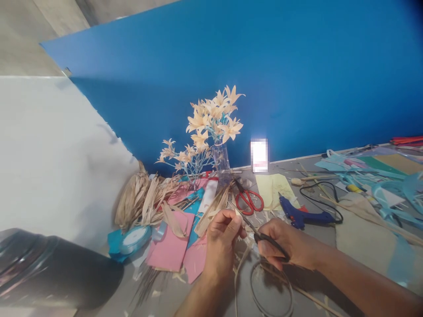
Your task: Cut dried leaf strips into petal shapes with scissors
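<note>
My left hand [222,237] is closed in a pinch around a small pale piece of dried husk [237,213], mostly covered by the fingertips. Black-handled scissors [271,243] are gripped in my right hand [287,241], their blades angled up and left, close to the husk piece. Whether the blades touch it I cannot tell. Just beyond both hands, red-handled scissors [250,202] lie on the table. A blue glue gun [306,215] rests to the right of them. Below my right hand is a coil of thin wire or cord [253,286].
Cream artificial flowers [214,114] stand in a clear vase [221,163] against a blue board [313,88]. Dried husks [132,200], pink paper [172,246] and a ribbon roll [135,239] crowd the left. A lit phone-like screen [259,155] leans behind. A dark cylinder [62,268] sits front left.
</note>
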The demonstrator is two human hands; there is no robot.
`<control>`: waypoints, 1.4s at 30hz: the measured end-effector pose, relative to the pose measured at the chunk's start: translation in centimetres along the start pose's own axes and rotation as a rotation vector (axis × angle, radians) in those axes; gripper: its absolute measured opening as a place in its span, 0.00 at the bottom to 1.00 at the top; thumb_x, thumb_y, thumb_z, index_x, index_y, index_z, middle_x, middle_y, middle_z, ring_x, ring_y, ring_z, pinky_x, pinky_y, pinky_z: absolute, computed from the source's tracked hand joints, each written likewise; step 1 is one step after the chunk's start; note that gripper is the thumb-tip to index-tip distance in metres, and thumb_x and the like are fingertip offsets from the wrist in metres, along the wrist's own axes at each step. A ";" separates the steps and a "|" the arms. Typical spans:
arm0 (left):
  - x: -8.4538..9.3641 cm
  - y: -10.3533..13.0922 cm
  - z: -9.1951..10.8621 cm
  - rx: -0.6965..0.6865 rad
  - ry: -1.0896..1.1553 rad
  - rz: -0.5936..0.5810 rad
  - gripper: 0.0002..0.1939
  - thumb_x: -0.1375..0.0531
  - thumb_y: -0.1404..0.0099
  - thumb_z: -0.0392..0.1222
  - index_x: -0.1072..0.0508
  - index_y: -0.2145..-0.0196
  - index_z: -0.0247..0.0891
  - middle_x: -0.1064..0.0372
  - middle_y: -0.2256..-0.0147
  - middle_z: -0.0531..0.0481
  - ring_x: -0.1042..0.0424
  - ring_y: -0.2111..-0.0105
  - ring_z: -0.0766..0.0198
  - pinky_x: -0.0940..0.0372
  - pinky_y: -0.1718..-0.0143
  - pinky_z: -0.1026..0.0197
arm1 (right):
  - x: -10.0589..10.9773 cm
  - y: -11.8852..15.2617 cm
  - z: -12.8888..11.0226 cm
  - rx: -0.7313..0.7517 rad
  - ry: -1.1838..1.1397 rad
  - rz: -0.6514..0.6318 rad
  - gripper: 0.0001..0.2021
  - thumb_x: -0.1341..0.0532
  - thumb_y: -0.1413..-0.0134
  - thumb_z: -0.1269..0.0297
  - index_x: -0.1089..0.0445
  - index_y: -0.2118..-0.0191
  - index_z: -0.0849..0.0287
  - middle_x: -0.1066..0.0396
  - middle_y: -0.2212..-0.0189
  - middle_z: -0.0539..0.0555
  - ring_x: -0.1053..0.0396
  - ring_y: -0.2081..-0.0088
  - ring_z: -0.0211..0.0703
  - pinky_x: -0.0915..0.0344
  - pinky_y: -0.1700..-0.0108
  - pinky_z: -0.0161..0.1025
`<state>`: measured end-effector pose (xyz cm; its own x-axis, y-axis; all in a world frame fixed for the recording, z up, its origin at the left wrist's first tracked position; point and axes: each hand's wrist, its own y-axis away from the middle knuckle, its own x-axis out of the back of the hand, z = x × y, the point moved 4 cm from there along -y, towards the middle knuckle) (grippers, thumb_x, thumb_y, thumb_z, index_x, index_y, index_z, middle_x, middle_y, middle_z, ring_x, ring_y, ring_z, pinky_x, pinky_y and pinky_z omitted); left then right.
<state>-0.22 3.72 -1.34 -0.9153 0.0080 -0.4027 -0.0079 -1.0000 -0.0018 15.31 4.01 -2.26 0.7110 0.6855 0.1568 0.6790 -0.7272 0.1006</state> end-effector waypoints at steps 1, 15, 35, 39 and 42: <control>0.0 0.0 0.0 0.002 0.006 0.004 0.12 0.32 0.41 0.46 0.30 0.70 0.38 0.34 0.76 0.55 0.35 0.75 0.68 0.41 0.69 0.65 | 0.0 0.0 0.1 0.000 -0.011 0.000 0.32 0.41 0.45 0.36 0.36 0.84 0.60 0.41 0.87 0.47 0.51 0.84 0.31 0.58 0.80 0.35; -0.6 0.2 -0.9 0.121 0.084 -0.007 0.13 0.28 0.47 0.43 0.28 0.73 0.36 0.37 0.79 0.57 0.41 0.79 0.73 0.45 0.74 0.67 | 1.2 -0.7 -1.1 0.033 -0.132 0.536 0.14 0.30 0.61 0.59 0.31 0.69 0.58 0.32 0.75 0.47 0.35 0.72 0.38 0.38 0.70 0.34; -1.2 0.6 -2.5 0.260 0.089 -0.050 0.15 0.29 0.46 0.43 0.32 0.72 0.37 0.40 0.78 0.59 0.45 0.79 0.73 0.48 0.75 0.67 | 1.4 -0.9 -1.2 0.040 -0.074 0.423 0.10 0.34 0.60 0.69 0.33 0.68 0.60 0.37 0.77 0.45 0.42 0.76 0.34 0.43 0.73 0.31; -1.9 0.8 -2.8 0.345 0.233 -0.141 0.16 0.28 0.47 0.43 0.32 0.70 0.37 0.42 0.80 0.60 0.46 0.80 0.73 0.49 0.76 0.67 | 2.1 -0.9 -0.9 0.067 -0.166 0.401 0.12 0.31 0.59 0.63 0.34 0.72 0.61 0.39 0.78 0.45 0.43 0.76 0.33 0.44 0.73 0.31; -2.2 0.9 -2.9 0.373 0.264 -0.209 0.15 0.29 0.45 0.43 0.32 0.69 0.37 0.40 0.80 0.58 0.43 0.80 0.73 0.48 0.76 0.67 | 2.2 -0.9 -0.5 0.034 -0.217 0.345 0.14 0.29 0.60 0.62 0.34 0.71 0.60 0.38 0.78 0.45 0.42 0.77 0.33 0.45 0.75 0.31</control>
<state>2.95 2.80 -3.17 -0.7464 0.1588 -0.6463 -0.3674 -0.9080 0.2012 16.20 6.15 -1.54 0.9176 0.3958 -0.0357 0.3971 -0.9167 0.0452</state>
